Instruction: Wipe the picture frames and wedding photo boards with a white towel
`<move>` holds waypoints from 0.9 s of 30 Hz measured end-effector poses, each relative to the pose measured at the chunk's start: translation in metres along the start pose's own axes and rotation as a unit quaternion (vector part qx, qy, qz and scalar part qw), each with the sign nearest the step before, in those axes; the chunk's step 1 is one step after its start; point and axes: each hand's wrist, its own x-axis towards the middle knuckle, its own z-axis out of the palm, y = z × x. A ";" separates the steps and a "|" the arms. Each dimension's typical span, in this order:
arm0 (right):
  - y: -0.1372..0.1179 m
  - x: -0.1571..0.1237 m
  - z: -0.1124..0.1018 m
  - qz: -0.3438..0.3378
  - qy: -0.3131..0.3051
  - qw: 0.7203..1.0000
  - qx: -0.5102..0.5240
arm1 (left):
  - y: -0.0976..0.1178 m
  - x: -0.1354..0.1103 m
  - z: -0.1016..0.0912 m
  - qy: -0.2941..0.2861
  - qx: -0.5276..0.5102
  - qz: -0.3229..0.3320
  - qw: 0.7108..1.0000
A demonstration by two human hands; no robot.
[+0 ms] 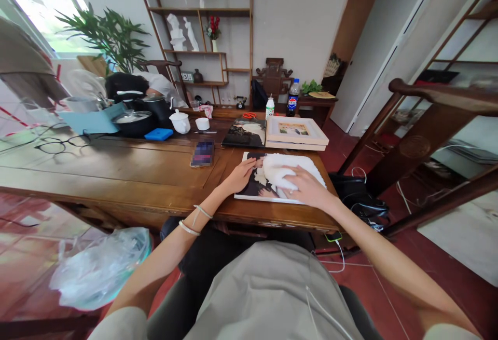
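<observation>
In front of me a photo panel or album [254, 190] with a dark and white picture lies flat on the wooden table. My left hand [241, 175] rests on its left part, fingers stretched out and holding nothing. A white fluffy cloth [274, 166] is bunched over the picture and spreads across its right side. My right hand [305, 187] grips the bunched part of this cloth and presses it against the picture. The cloth hides much of the picture's right half. Behind it lie a second dark photo album [245, 133] and a pale framed picture box [298, 135].
A phone [202, 153] lies left of the panel. Farther back stand a cola bottle [292, 100], a small white bottle [270, 107], orange scissors [249, 115] and a white teapot [179, 121]. Eyeglasses [58, 145] lie far left. A wooden chair [424, 127] stands right.
</observation>
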 end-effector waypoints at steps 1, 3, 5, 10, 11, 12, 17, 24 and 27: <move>0.010 0.006 0.001 0.008 0.003 1.000 -0.013 | 0.000 0.000 0.000 0.000 -0.002 -0.002 1.000; 0.028 0.019 0.004 0.028 0.007 0.999 -0.035 | 0.000 0.000 0.000 -0.003 -0.006 -0.009 1.000; 0.040 0.028 0.007 0.053 0.013 0.997 -0.052 | 0.000 0.000 0.000 -0.006 -0.009 -0.014 1.000; 0.027 0.028 0.013 0.081 0.007 0.995 -0.064 | -0.002 0.000 0.000 -0.006 -0.001 -0.010 1.000; 0.017 0.022 0.013 0.073 0.006 0.996 -0.059 | -0.002 0.000 0.001 -0.005 0.002 -0.006 1.000; 0.005 0.015 0.013 0.060 0.004 0.997 -0.050 | -0.003 0.000 0.001 -0.004 0.004 -0.003 1.000; -0.049 -0.026 0.005 -0.024 -0.016 0.999 0.027 | -0.004 0.001 0.001 -0.001 0.002 0.013 1.000; -0.001 -0.008 -0.002 -0.033 -0.019 0.999 0.019 | -0.003 0.001 0.001 -0.003 0.010 0.007 1.000; 0.038 0.017 0.004 0.013 -0.009 0.999 -0.029 | -0.002 0.000 0.001 -0.004 0.008 0.000 1.000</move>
